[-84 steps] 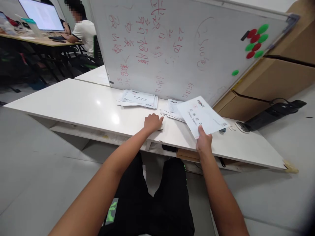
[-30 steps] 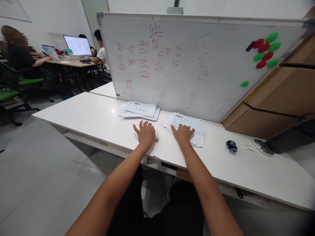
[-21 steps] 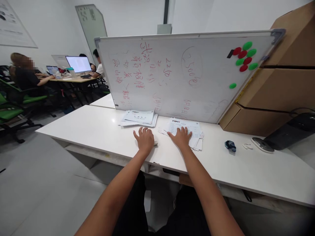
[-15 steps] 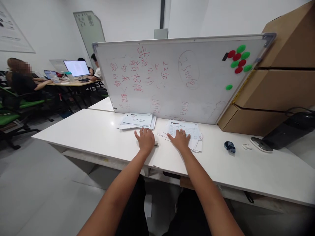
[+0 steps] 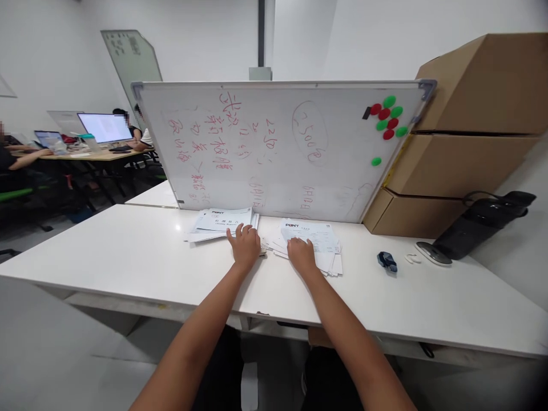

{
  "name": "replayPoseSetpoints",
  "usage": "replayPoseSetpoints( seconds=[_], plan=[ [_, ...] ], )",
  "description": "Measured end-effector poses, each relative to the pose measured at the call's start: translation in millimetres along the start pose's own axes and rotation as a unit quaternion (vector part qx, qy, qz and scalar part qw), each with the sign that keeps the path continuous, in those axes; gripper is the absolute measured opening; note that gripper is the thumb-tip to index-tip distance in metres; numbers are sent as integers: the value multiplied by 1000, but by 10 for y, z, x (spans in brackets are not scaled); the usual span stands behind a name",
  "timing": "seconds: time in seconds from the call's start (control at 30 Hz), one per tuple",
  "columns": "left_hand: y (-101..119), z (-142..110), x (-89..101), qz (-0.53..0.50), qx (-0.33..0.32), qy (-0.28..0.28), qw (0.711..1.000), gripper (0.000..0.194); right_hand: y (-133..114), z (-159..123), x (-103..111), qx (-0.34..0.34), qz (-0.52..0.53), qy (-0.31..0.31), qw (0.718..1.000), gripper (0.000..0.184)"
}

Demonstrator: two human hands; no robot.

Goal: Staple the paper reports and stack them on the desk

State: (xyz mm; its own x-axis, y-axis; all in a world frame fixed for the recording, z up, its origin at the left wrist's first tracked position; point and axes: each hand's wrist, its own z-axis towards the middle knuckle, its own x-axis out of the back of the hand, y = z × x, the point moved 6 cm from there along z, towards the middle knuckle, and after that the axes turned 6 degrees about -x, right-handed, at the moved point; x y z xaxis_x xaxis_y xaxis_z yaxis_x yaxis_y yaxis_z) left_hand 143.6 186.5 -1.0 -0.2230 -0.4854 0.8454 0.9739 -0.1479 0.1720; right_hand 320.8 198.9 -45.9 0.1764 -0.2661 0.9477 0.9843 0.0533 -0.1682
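Two stacks of printed paper lie on the white desk below the whiteboard. My left hand (image 5: 245, 248) rests at the near right corner of the left paper stack (image 5: 220, 221), its fingers apart. Beside that hand a small grey object (image 5: 262, 253) shows in part; its kind is hidden. My right hand (image 5: 303, 256) is curled at the left side of the right paper stack (image 5: 323, 240), fingers closed on the sheets; the thumb cannot be made out. Loose sheet edges stick out unevenly from this stack.
A whiteboard (image 5: 274, 148) with red writing and round magnets stands along the desk (image 5: 162, 268). Cardboard boxes (image 5: 462, 165) are stacked at the right, near a dark bottle (image 5: 479, 222), a mouse (image 5: 433, 253) and a dark blue item (image 5: 387, 262). People sit at a table farther left.
My right hand has shifted toward the left edge of its stack, and its spread fingers have curled in. My left hand has moved slightly onto the left stack's corner. The camera view has turned right.
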Motion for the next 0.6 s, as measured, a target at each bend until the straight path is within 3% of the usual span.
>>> replayPoseSetpoints(
  seconds=[0.17, 0.43, 0.6],
  plan=[
    [-11, -47, -43, -34, -30, 6, 999, 40, -72, -15, -45, 27, 3, -19, 999, 38],
    [-60, -131, 16, -131, -108, 190, 967, 26, 21, -61, -22, 5, 21, 55, 998, 36],
    [-102, -136, 82, -184, -113, 223, 950, 26, 136, -1, 62, -12, 28, 97, 995, 35]
  ],
)
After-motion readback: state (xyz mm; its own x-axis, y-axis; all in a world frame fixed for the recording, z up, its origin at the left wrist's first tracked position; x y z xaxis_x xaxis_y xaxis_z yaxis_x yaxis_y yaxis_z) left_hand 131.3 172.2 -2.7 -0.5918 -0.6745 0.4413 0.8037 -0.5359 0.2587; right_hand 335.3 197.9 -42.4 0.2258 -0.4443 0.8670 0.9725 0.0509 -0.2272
